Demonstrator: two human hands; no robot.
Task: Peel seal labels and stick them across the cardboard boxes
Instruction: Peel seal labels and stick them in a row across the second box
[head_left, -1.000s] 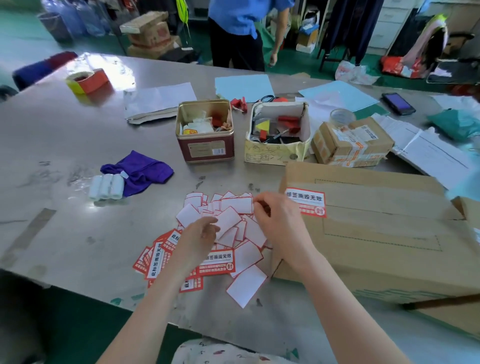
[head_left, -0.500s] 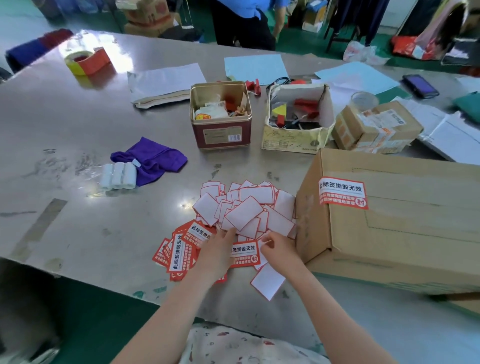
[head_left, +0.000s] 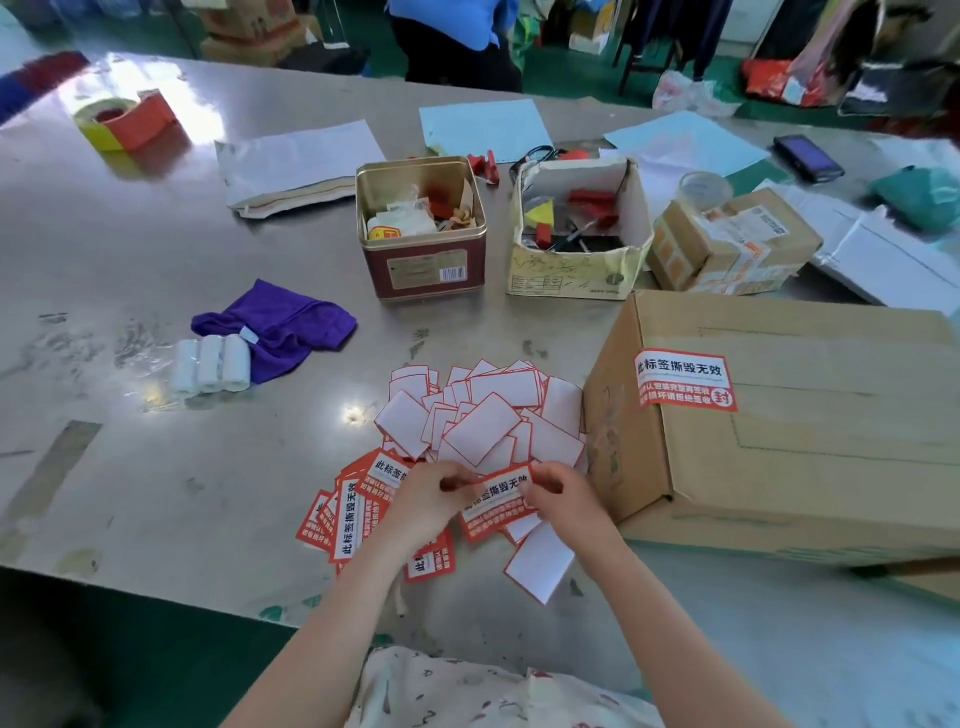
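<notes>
A red-and-white seal label (head_left: 500, 503) is held just above the table between my left hand (head_left: 423, 501) and my right hand (head_left: 563, 496), each pinching one end. Under and left of my hands lies a fan of printed seal labels (head_left: 347, 514). Behind them is a heap of white backing papers (head_left: 483, 415), and one more backing paper (head_left: 540, 561) lies near the table's front edge. To the right stands a large cardboard box (head_left: 805, 431) with one seal label (head_left: 685, 380) stuck on its top near the left edge.
Behind the heap stand a red tin (head_left: 422, 228) and an open yellow carton of tools (head_left: 579, 228). A small taped parcel (head_left: 732, 244) sits further right. A purple cloth (head_left: 275, 327) and white rolls (head_left: 210, 365) lie left. A person stands beyond the metal table (head_left: 130, 249).
Both hands drew back from the heap toward the front edge and picked up one printed label, which they now hold between them. The view also shifted left and closer.
</notes>
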